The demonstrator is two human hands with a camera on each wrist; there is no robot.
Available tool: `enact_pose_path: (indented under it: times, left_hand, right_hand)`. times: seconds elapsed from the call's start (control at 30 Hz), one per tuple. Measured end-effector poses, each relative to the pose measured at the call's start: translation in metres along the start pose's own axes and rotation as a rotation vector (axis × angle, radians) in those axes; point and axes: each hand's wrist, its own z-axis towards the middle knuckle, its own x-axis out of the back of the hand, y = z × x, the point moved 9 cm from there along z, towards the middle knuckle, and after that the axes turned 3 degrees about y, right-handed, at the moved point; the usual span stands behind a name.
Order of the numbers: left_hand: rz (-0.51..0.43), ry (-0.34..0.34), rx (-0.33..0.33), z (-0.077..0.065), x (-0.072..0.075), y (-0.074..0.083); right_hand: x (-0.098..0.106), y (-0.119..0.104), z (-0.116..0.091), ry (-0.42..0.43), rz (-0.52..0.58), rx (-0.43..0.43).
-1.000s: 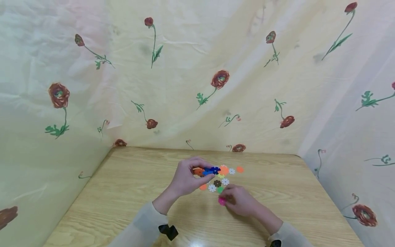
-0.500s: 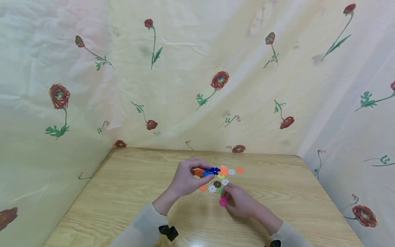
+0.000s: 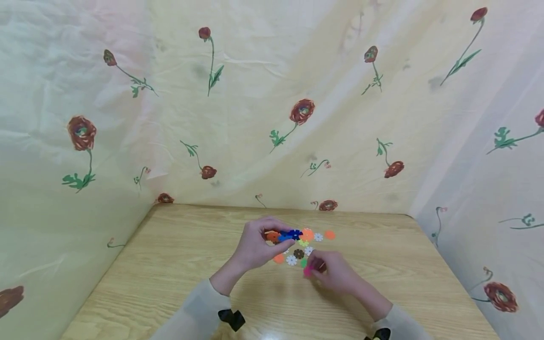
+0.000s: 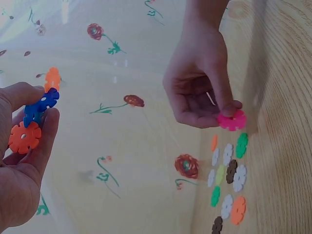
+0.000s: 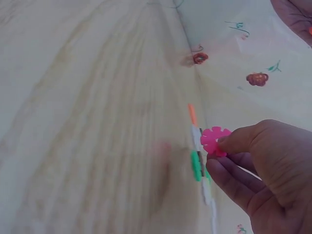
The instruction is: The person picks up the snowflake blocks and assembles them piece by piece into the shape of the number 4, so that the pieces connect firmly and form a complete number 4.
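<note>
The pink disc is in your right hand, pinched between thumb and fingers by its edge, a little below and right of the centre of the head view and near the middle of the right wrist view. Your left hand pinches a row of joined discs between thumb and fingers, at the left of its own wrist view: two blue discs sit in the middle, with a light orange disc at the upper end and a deeper orange one at the lower end. Between and beyond your hands in the head view, loose discs lie scattered, among them a brown disc, white discs and, farthest right, an orange disc. They lie on the wood-grain table, which fills the lower part. Your pale sleeves with black bands enter from the bottom edge. Behind, a flowered sheet covers the upper frame and both sides.
</note>
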Motion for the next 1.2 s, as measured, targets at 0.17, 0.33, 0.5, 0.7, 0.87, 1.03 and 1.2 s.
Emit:
enact_pose_path:
  times: [0.17,0.33,0.5,0.7,0.87,1.03,1.2]
  left_hand:
    - [-0.008,0.002,0.0,0.0,0.0,0.0]
    - [-0.011,-0.004,0.006,0.0,-0.001,-0.002]
    - [-0.006,-0.004,0.018,0.001,-0.001,-0.004]
    - [0.007,0.003,0.024,0.003,0.0,-0.01]
    - [0.014,0.01,0.015,0.004,0.004,-0.013]
    - [0.018,0.015,0.019,0.003,0.006,-0.016]
    - [0.021,0.017,0.028,0.002,0.006,-0.016]
  right_hand:
    - [0.014,-0.006,0.001,0.062,-0.016,0.029]
    - [0.025,-0.015,0.001,0.105,-0.038,0.079]
    - [0.036,-0.021,0.002,0.145,-0.069,0.104]
    - [0.054,-0.021,0.001,0.195,-0.09,0.081]
    - [0.068,-0.024,0.005,0.239,-0.064,0.083]
    - [0.074,-0.029,0.006,0.281,-0.083,0.094]
    - [0.082,-0.04,0.003,0.358,-0.093,0.139]
